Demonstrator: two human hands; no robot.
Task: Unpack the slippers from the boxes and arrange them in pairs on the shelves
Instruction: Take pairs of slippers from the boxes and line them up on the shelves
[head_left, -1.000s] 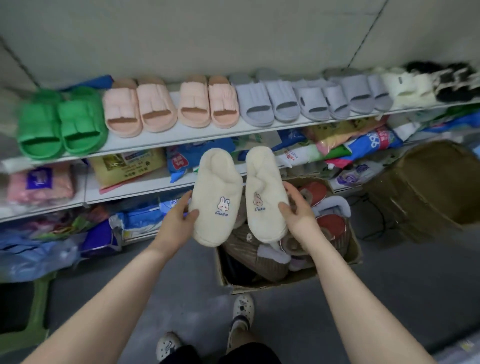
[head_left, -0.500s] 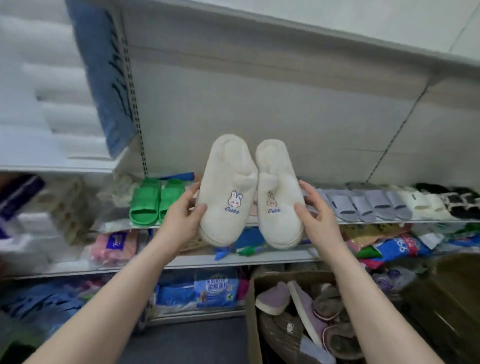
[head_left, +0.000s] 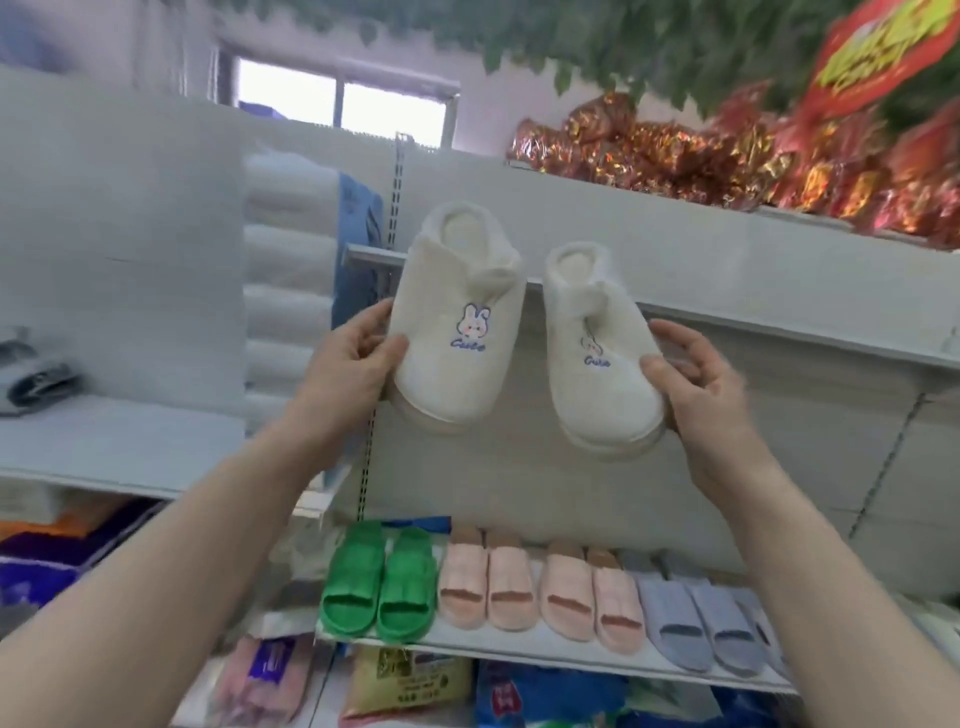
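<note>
Cream plush left slipper (head_left: 452, 332) and right slipper (head_left: 597, 358) now up from box level to upper shelf (head_left: 779, 335) edge, with a gap opened between them. Likely next: set pair there.

Left hand (head_left: 348, 369) grips left slipper at its 8 o'clock, thumb on top. Right hand (head_left: 701, 384) grips right slipper at 4 o'clock, fingers curled round side. Green pair (head_left: 379, 592) on lower shelf, 6 o'clock.

In front of the upper shelf (head_left: 779, 330), which looks like smooth white painted metal, the left plush slipper (head_left: 452, 338) and right plush slipper (head_left: 602, 369) are matt cream fleece with stitched rabbit badges. Above that shelf, foil packets (head_left: 675, 156) gleam, crinkled. Below it, green slides (head_left: 379, 587) look smooth, faintly glossy plastic; pink slides (head_left: 488, 587) matt.
</note>
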